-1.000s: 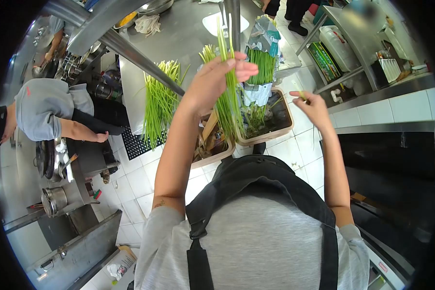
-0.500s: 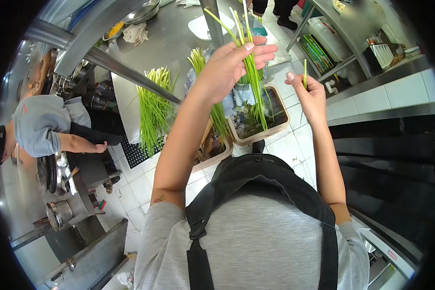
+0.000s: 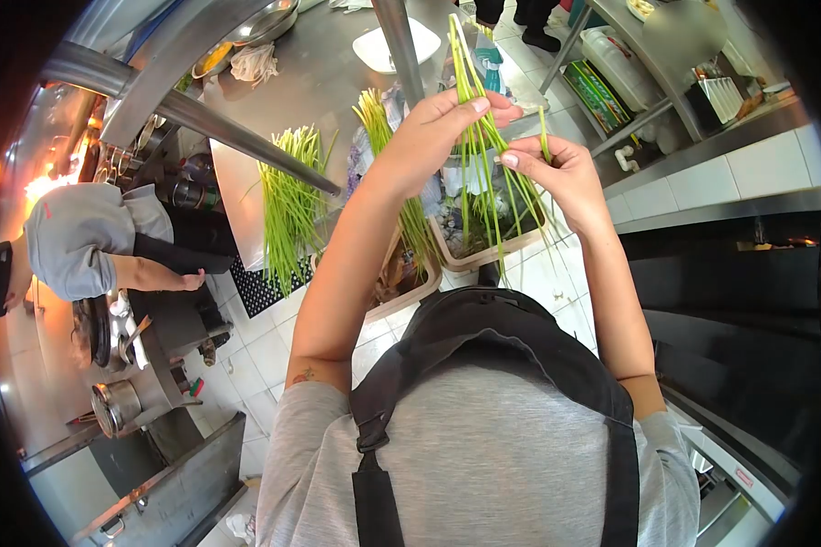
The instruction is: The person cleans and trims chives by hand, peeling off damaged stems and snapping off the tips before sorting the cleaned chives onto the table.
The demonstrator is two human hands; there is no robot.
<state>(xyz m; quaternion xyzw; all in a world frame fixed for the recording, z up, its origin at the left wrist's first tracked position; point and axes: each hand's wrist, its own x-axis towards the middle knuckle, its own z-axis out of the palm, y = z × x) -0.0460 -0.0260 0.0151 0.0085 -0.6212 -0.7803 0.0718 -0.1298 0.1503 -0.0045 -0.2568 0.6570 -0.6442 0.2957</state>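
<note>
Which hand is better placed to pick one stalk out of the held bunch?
Right, I'd say. The right hand has its thumb and fingers beside the green stalks, though it also holds a single stalk. The left hand is busy gripping the bunch.

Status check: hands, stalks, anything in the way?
Left hand gripping green stalks. Right hand close beside, holding a single stalk. No obstruction visible between hands.

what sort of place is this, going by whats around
Most likely a working restaurant or other commercial kitchen: a bright flame burns at the left, a metal pot stands nearby, and green stalks lie on a large metal table.
</note>
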